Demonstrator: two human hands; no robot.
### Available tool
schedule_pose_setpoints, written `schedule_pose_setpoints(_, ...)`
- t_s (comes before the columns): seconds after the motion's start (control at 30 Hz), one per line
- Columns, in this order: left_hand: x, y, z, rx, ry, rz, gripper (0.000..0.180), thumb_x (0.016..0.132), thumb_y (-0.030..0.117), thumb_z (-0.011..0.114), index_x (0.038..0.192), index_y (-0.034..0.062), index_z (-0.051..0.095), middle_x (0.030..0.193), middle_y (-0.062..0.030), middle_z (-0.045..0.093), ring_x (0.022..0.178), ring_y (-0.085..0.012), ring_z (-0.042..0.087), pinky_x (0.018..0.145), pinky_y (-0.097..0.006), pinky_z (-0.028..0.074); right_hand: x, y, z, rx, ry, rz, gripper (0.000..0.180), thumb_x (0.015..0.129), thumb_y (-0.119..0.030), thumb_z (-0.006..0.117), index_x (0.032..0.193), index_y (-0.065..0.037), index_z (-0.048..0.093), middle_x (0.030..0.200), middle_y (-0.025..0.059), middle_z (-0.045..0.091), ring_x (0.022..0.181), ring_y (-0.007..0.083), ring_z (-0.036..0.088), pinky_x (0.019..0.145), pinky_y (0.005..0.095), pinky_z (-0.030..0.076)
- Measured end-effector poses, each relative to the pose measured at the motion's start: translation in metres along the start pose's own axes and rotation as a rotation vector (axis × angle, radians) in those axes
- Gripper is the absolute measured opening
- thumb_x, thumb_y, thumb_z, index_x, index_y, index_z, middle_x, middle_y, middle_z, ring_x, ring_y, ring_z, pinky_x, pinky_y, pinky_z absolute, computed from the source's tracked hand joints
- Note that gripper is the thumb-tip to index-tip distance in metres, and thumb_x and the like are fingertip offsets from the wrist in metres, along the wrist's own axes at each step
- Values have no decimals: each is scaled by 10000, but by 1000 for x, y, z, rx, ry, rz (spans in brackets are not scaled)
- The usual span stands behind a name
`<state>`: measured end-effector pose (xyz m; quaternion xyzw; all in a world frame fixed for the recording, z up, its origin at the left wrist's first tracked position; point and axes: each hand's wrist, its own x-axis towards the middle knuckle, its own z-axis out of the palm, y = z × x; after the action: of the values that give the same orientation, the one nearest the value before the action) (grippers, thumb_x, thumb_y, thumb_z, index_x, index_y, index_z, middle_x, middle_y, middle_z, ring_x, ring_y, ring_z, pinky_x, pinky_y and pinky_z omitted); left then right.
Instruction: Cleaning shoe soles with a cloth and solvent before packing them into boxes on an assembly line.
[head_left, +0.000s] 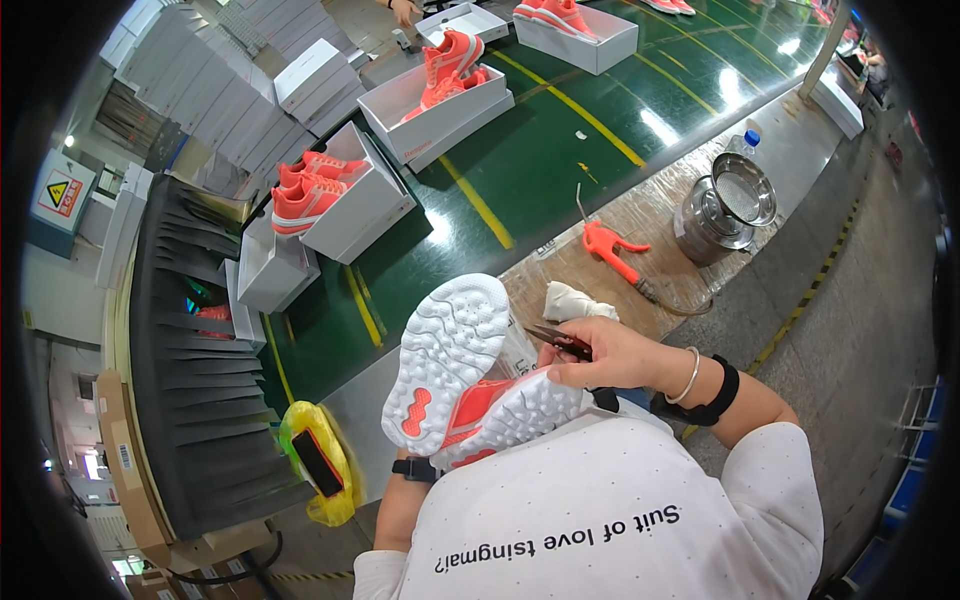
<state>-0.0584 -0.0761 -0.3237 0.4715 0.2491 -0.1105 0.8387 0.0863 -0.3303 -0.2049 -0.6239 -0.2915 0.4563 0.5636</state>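
A pair of coral sneakers with white lugged soles is held soles-up close against my chest. My left hand is hidden beneath the shoes; only its wrist with a black watch shows. My right hand grips small dark thread snips, their tips at the heel of the nearer shoe. A silver bangle and a black band circle my right wrist.
A green conveyor belt carries open white shoe boxes with coral sneakers. On the wooden bench lie an orange air gun, a white rag and a steel pot. A yellow bag hangs lower left. Another person's hand is far away.
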Motion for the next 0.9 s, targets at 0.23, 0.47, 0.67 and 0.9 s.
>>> schedule_pose_setpoints(0.23, -7, -3, -2, 4, 3, -2, 432, 889, 295, 555, 1210, 8, 523, 1155, -106, 582, 1033, -176, 568, 879, -304, 466, -3, -1, 3, -89, -12, -38, 225, 760, -204, 651, 900, -31, 619, 657, -38, 439, 604, 55, 406, 526, 214, 341)
schedule_pose_setpoints(0.47, -14, -6, -6, 7, 7, -4, 430, 889, 296, 556, 1207, 7, 526, 1152, -105, 584, 1030, -175, 569, 876, -303, 467, -3, -1, 6, -28, -27, -48, 232, 757, -190, 643, 906, -13, 622, 676, -12, 488, 618, 68, 436, 545, 221, 368)
schedule_pose_setpoints(0.67, -15, -8, -9, 2, 19, -3, 429, 889, 296, 556, 1205, 7, 529, 1148, -105, 587, 1026, -173, 571, 874, -301, 468, 2, -4, 10, -113, -31, -40, 219, 752, -163, 628, 911, -13, 627, 682, 5, 515, 629, 71, 451, 560, 225, 384)
schedule_pose_setpoints(0.9, -7, -15, -23, -22, -40, -1, 427, 889, 298, 556, 1202, 7, 532, 1145, -104, 589, 1023, -172, 573, 872, -300, 469, 18, 30, -13, 137, 84, 33, 198, 817, -97, 519, 967, -2, 606, 730, -10, 532, 641, 65, 472, 576, 216, 397)
